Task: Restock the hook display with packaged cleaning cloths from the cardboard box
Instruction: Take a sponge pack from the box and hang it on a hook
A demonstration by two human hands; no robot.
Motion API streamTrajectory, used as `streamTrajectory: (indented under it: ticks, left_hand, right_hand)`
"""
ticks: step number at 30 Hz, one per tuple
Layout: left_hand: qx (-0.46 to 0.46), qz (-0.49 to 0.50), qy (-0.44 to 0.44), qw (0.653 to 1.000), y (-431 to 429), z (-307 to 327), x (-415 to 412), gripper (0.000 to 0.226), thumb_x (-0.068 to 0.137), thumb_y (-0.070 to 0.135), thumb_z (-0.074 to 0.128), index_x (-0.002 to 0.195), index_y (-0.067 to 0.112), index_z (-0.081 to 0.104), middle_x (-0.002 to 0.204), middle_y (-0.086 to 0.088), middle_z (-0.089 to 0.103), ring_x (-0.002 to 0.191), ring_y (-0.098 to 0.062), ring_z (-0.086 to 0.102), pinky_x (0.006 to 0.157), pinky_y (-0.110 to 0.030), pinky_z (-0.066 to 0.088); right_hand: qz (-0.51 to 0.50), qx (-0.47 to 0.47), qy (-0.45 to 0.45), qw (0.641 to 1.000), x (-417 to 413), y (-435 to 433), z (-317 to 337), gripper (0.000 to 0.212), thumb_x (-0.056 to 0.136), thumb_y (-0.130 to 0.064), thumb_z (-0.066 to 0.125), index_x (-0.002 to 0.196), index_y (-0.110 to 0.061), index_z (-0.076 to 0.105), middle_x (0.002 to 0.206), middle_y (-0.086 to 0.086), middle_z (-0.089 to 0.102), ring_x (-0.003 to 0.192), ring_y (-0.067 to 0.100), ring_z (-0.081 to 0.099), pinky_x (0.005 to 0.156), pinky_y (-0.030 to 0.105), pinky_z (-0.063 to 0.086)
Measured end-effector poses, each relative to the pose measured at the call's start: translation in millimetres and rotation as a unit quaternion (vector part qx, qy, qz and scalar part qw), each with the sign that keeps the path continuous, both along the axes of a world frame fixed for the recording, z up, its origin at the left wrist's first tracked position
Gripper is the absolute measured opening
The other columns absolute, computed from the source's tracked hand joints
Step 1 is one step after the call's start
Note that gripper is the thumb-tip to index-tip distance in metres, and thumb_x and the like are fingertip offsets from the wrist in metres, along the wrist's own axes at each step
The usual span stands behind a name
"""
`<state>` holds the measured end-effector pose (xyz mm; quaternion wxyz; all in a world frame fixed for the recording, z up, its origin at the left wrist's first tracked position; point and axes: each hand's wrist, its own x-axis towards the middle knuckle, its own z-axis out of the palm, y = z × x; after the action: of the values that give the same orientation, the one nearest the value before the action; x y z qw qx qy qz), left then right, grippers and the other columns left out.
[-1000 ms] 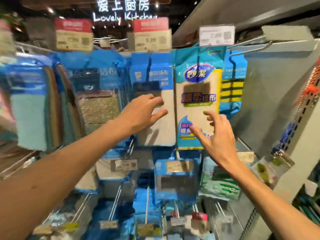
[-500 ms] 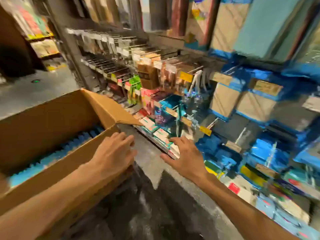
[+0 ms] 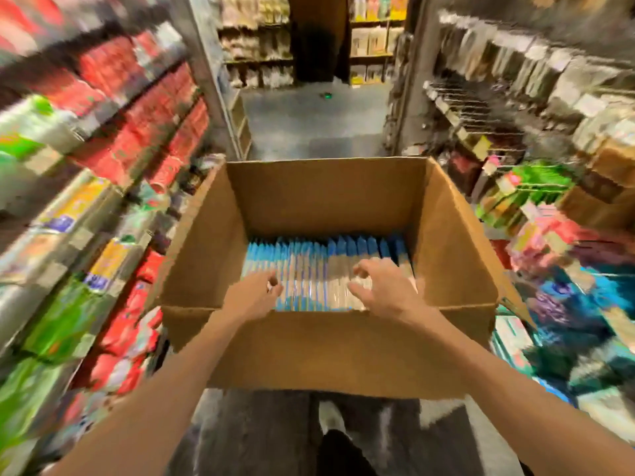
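An open cardboard box point(image 3: 330, 352) stands in front of me in the aisle. A row of packaged cleaning cloths point(image 3: 309, 269) with blue tops stands upright inside it, filling the bottom. Both my hands reach over the near wall into the box. My left hand point(image 3: 252, 298) is at the left part of the row, its bent fingertips at the pack tops. My right hand point(image 3: 381, 292) hovers over the right part with its fingers spread and slightly curved, holding nothing. The hook display point(image 3: 508, 108) runs along my right, blurred.
Shelves of red and green packaged goods point(image 3: 113, 159) line the left side close to the box. Grey aisle floor point(image 3: 309, 121) stretches beyond the box toward more shelving. My legs in dark trousers point(image 3: 261, 438) are below the box.
My view swung from the hook display on the right down to the box. Both hands left the hanging packs, crossed the box edge and now reach into the row of cloths.
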<state>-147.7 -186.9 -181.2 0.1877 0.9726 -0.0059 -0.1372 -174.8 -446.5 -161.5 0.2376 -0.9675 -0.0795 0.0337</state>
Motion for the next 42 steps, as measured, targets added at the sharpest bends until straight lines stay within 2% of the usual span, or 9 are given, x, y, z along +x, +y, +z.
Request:
streamTrajectory:
  ticks: [4,8,13,18,23,28,33,39,42]
  left_hand:
    - [-0.003,0.005,0.127,0.992,24.1,-29.0,59.9,0.026,0.096,0.036,0.061,0.114,0.017,0.063,0.109,-0.007,0.065,0.1,-0.027,0.062,0.076,-0.029,0.043]
    - [-0.045,0.003,0.243,0.969,32.1,-64.9,113.6,0.025,0.096,0.035,0.063,0.114,0.017,0.061,0.094,-0.008,0.063,0.076,-0.022,0.058,0.062,-0.027,0.045]
    - [0.051,-0.093,0.341,0.934,30.7,-128.1,127.9,0.036,0.093,0.04,0.066,0.124,0.022,0.062,0.133,-0.005,0.06,0.119,-0.026,0.057,0.098,-0.031,0.043]
    - [0.095,-0.175,0.421,0.885,20.9,-171.3,117.2,0.047,0.091,0.04,0.066,0.135,0.024,0.055,0.14,-0.001,0.055,0.124,-0.025,0.054,0.097,-0.033,0.042]
    - [0.096,-0.235,0.362,0.897,0.6,-202.0,115.8,0.058,0.095,0.041,0.058,0.147,0.026,0.039,0.146,-0.003,0.048,0.129,-0.027,0.049,0.1,-0.04,0.043]
    - [0.068,-0.262,0.353,0.895,-13.7,-233.9,106.2,0.066,0.091,0.046,0.064,0.148,0.025,0.036,0.145,-0.005,0.048,0.126,-0.027,0.049,0.102,-0.043,0.046]
    - [0.098,-0.265,0.31,0.908,-21.1,-256.3,101.8,0.072,0.093,0.046,0.061,0.152,0.022,0.029,0.147,-0.005,0.044,0.127,-0.025,0.043,0.103,-0.042,0.042]
    - [0.112,-0.279,0.26,0.917,-25.6,-261.2,104.0,0.032,0.096,0.031,0.06,0.124,0.017,0.058,0.112,-0.001,0.06,0.102,-0.018,0.054,0.088,-0.034,0.049]
    - [0.079,-0.278,0.265,0.92,-19.2,-253.6,111.4,0.028,0.097,0.029,0.059,0.122,0.018,0.061,0.107,0.0,0.061,0.098,-0.017,0.057,0.088,-0.032,0.049]
  right_hand:
    - [0.07,-0.039,0.106,0.991,76.2,25.6,-38.5,0.036,0.092,-0.034,0.061,0.121,-0.014,0.062,0.118,0.008,0.066,0.11,0.028,0.06,0.093,0.038,0.047]
    - [0.154,-0.076,0.278,0.945,128.4,43.2,-92.4,0.054,0.087,-0.048,0.069,0.128,-0.014,0.057,0.125,0.007,0.063,0.11,0.027,0.06,0.092,0.037,0.049]
    - [0.224,-0.137,0.398,0.879,152.2,52.9,-152.9,0.068,0.077,-0.052,0.078,0.128,-0.014,0.055,0.126,0.008,0.063,0.111,0.028,0.059,0.092,0.036,0.049]
    - [0.258,-0.215,0.502,0.797,152.3,33.6,-189.0,0.099,0.068,-0.046,0.086,0.149,-0.02,0.037,0.149,0.004,0.046,0.133,0.029,0.046,0.108,0.041,0.041]
    - [0.266,-0.315,0.517,0.75,146.8,-9.6,-208.2,0.095,0.073,-0.04,0.085,0.149,-0.02,0.032,0.147,0.005,0.043,0.133,0.028,0.046,0.104,0.04,0.044]
    - [0.247,-0.328,0.467,0.783,143.0,-38.2,-222.4,0.056,0.088,-0.023,0.067,0.139,-0.017,0.045,0.129,0.009,0.055,0.117,0.029,0.055,0.093,0.04,0.05]
    - [0.225,-0.295,0.449,0.813,157.1,-51.8,-224.5,0.048,0.095,-0.027,0.06,0.142,-0.026,0.049,0.137,0.006,0.055,0.124,0.027,0.053,0.095,0.037,0.045]
    - [0.206,-0.258,0.441,0.835,157.7,-59.4,-224.9,0.047,0.096,-0.025,0.06,0.139,-0.02,0.041,0.124,0.01,0.06,0.111,0.029,0.058,0.084,0.039,0.045]
    - [0.185,-0.22,0.442,0.85,157.9,-59.2,-220.5,0.039,0.096,-0.026,0.061,0.13,-0.018,0.045,0.125,0.009,0.06,0.11,0.027,0.056,0.087,0.038,0.044]
